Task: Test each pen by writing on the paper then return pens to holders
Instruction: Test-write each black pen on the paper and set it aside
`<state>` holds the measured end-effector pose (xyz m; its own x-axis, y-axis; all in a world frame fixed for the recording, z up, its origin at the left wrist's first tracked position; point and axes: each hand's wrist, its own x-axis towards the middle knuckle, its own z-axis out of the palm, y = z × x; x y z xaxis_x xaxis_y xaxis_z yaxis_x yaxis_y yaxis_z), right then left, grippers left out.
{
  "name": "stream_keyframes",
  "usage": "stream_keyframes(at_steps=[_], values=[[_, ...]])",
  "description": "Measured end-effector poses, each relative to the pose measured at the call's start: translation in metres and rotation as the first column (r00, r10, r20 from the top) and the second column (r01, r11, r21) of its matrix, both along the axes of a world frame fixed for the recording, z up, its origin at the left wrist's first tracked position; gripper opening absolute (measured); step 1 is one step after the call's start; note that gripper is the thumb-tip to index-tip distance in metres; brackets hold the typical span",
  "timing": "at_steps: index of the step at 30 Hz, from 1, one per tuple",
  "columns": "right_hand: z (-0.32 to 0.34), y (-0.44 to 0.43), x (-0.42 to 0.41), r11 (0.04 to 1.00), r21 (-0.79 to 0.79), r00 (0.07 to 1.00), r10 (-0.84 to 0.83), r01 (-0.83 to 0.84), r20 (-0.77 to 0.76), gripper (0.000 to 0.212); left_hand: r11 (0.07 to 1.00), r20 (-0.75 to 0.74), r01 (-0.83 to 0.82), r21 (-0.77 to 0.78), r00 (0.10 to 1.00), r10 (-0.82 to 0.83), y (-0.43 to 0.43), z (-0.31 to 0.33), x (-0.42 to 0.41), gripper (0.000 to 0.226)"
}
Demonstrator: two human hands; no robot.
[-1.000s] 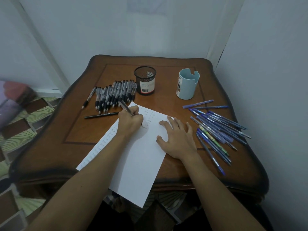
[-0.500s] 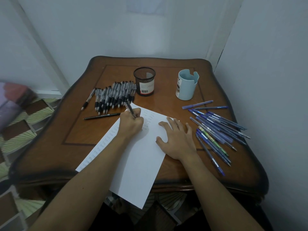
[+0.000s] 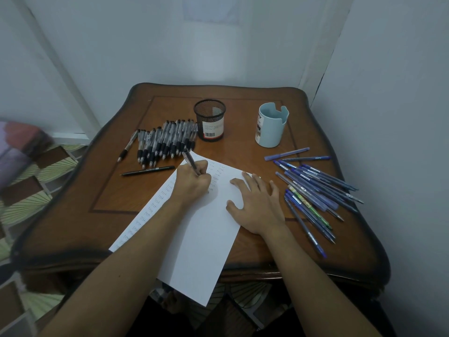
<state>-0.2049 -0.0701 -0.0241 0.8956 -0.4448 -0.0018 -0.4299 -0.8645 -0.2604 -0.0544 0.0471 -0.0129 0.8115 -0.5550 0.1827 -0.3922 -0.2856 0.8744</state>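
White paper (image 3: 201, 239) is partly filled; our left hand (image 3: 192, 183) pinches a black pen (image 3: 190, 161), right hand (image 3: 257, 207) spread flat; mesh holder (image 3: 209, 115) and blue holder (image 3: 272, 132) seem empty.

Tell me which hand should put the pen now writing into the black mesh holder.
Left, most likely. The left hand grips the pen and sits nearer the black mesh holder; the right hand lies flat on the paper, steadying it.
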Motion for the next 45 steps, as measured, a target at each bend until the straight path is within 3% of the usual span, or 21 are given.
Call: stream_keyframes(at_steps=[22,26,31,35,45], values=[[-0.002,0.000,0.000,1.000,-0.005,1.000,0.000,0.000,0.013,0.070,1.000,-0.008,0.019,0.012,1.000,-0.019,0.000,0.002,-0.002,0.040],[-0.001,0.001,0.000,1.000,-0.017,1.000,-0.007,0.007,-0.004,0.070,0.998,-0.118,-0.054,-0.024,0.992,0.051,0.001,0.001,0.006,0.022],[0.001,0.002,0.000,1.000,-0.014,1.000,-0.016,0.016,-0.008,0.071,0.987,-0.283,-0.068,-0.143,0.959,0.025,0.004,0.011,0.009,0.006],[0.001,0.002,0.001,1.000,-0.013,1.000,-0.015,0.015,-0.011,0.071,0.991,-0.264,-0.088,-0.098,0.963,0.059,0.005,0.017,0.012,0.038],[0.000,0.002,-0.001,1.000,-0.010,1.000,-0.012,0.012,0.021,0.064,0.988,-0.176,-0.100,-0.115,0.981,0.079,0.042,0.025,0.032,0.038]])
